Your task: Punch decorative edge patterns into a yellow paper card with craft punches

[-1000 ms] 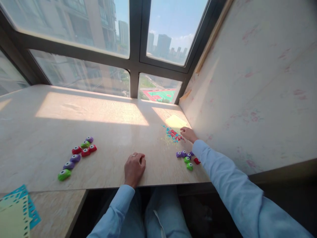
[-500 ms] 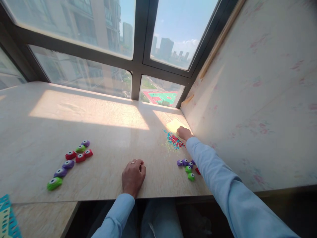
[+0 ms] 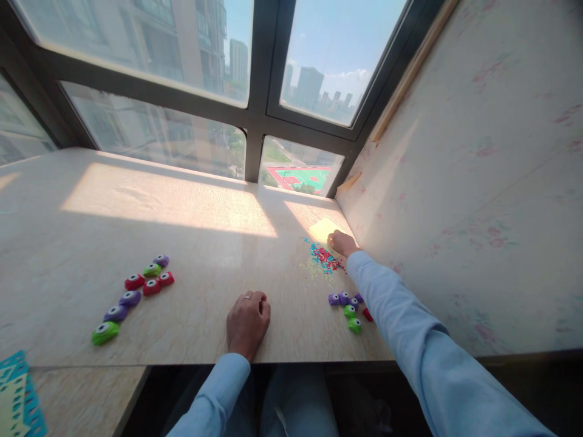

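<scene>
My right hand (image 3: 342,243) reaches far across the wooden table (image 3: 191,243), its fingertips resting on the edge of a yellow paper sheet (image 3: 322,229) in the sunlight. Whether it grips the sheet cannot be made out. A small heap of red, blue and yellow paper confetti (image 3: 324,258) lies just left of that hand. My left hand (image 3: 248,321) rests near the table's front edge, fingers curled in a loose fist with nothing in it and a ring on one finger.
Several small purple, green and red craft punches (image 3: 347,303) lie under my right forearm. Another group of such punches (image 3: 134,292) lies at the left. Punched blue and yellow paper (image 3: 16,391) sits at the bottom left. A wall panel (image 3: 455,152) bounds the right; windows stand behind.
My right hand has slid from beside the confetti further back onto the yellow sheet. The left hand has stayed in place. The view has shifted slightly.
</scene>
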`<state>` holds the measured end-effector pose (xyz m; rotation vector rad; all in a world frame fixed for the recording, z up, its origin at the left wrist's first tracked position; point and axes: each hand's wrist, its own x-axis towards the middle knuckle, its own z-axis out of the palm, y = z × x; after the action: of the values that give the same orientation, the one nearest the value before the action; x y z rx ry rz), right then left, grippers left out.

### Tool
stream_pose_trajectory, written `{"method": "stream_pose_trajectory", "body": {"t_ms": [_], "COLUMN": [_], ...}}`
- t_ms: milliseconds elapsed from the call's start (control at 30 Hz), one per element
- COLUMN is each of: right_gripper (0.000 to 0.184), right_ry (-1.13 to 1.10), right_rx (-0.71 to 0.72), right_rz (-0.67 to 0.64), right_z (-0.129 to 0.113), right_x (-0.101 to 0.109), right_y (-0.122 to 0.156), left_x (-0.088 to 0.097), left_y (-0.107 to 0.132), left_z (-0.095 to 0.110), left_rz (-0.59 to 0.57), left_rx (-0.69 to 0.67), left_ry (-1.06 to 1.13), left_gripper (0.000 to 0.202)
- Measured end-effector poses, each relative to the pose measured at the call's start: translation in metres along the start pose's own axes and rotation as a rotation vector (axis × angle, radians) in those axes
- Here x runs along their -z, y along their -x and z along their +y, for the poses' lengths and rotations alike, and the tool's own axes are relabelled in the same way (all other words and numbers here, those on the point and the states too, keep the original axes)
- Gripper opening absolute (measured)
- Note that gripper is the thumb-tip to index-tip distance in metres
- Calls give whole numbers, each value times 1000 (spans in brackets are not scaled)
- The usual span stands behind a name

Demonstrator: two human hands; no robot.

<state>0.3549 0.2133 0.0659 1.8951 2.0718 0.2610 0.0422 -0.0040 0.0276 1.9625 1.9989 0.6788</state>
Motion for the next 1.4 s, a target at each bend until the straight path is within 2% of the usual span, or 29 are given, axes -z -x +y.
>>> {"method": "stream_pose_trajectory", "body": {"t_ms": [233,400,567,767,967,1167,1400], "right_gripper": [33,31,26,17,31,22,19], "right_ry": [-14,-70,-193,-395,-508,-505,-364], "right_rx": [57,47,27,125,130,153,228], "right_rz": [16,47,88,109,136,101,-7], "right_z": [-4,-3,5,21,29,33,32], "right_x": [0,-3,-8,-9,-5,-5,-5], "right_y": [3,5,4,9,17,23,31], "left_x": [1,1,2,2,2,2,3], "left_y": [0,0,-1,-1,-1,-1,-1], "left_z": [-1,0,2,2,2,2,2], "left_rz": [-8,-13,-21,-20,-24,-14,-13], "left_rx": [5,8,15,15,18,13,12], "left_ry": [-6,-21,-27,-35,-36,-35,-39], "left_gripper": [16,16,17,18,18,19,19]}}
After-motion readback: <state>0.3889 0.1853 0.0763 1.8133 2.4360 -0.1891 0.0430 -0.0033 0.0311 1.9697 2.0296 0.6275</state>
